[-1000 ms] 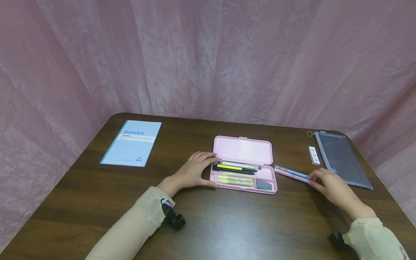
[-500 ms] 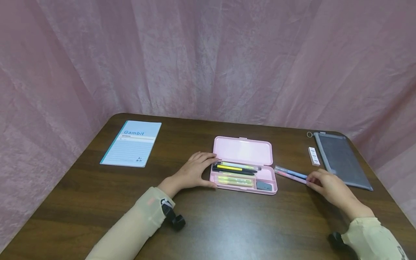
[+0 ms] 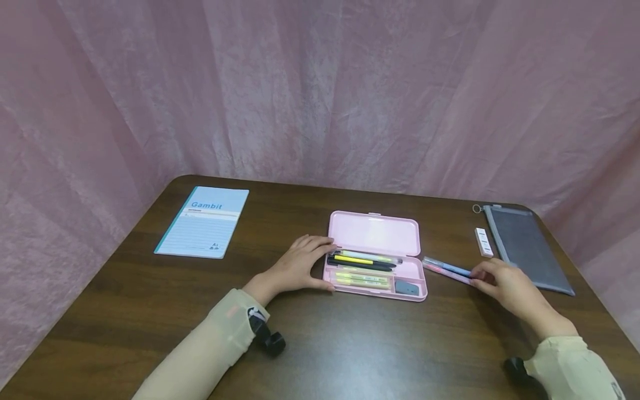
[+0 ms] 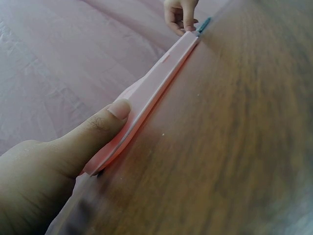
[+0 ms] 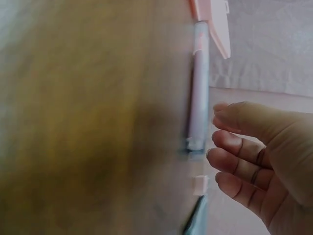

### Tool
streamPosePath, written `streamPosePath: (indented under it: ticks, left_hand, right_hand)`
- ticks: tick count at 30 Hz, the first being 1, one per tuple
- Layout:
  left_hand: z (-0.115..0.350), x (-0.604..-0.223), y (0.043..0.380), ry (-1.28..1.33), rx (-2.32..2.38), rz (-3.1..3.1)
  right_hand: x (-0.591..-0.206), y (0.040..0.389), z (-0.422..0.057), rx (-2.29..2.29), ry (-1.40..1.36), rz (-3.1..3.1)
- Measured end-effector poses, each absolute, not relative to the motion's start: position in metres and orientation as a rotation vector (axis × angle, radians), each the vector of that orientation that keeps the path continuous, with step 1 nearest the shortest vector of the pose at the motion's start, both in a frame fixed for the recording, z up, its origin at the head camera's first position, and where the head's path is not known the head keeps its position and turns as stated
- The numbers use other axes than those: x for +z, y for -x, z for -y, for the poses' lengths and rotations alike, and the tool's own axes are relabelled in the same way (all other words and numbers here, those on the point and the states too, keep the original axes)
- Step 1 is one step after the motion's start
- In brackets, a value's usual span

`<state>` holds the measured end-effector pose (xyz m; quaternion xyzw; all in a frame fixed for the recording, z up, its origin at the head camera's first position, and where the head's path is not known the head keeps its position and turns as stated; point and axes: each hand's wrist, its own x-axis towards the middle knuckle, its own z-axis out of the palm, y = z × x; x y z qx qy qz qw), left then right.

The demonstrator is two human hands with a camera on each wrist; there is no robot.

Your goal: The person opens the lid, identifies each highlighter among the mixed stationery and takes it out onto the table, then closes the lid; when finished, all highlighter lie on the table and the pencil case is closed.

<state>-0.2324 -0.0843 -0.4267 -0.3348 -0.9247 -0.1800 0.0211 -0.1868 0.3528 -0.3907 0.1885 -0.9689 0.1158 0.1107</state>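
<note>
An open pink pencil case (image 3: 414,269) lies mid-table, holding several pens (image 3: 362,259), yellow-green highlighters (image 3: 361,280) and a grey-blue eraser (image 3: 406,286). My left hand (image 3: 295,265) grips its left end, fingers by the hinge side; in the left wrist view the thumb (image 4: 117,110) presses the front wall. To the right of the case, a blue pen (image 3: 454,269) and a pink-lilac pen (image 3: 445,272) lie side by side. My right hand (image 3: 510,291) is at their right ends; in the right wrist view its loosely bent fingers (image 5: 230,159) show a gap from the lilac pen (image 5: 198,98).
A light blue notebook (image 3: 202,222) lies at the left of the brown table (image 3: 300,355). On the right are a small white block with dark marks (image 3: 483,243) and a grey zip pouch (image 3: 530,250). A pink curtain (image 3: 320,94) hangs behind.
My right hand has shifted very slightly left along the two pens, which stay in place. The left hand and the pencil case have not moved.
</note>
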Motion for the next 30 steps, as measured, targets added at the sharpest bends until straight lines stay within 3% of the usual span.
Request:
streamPosePath:
  ticks: [21,30]
  left_hand:
    - [0.085,-0.430,0.234,1.047,-0.563,2.863]
    - [0.084,-0.430,0.234,1.037,-0.572,2.874]
  right_hand:
    - [-0.337,0.202,-0.318,0.384,-0.613,2.929]
    - [-0.335,0.215,-0.287,0.435,-0.664,2.971]
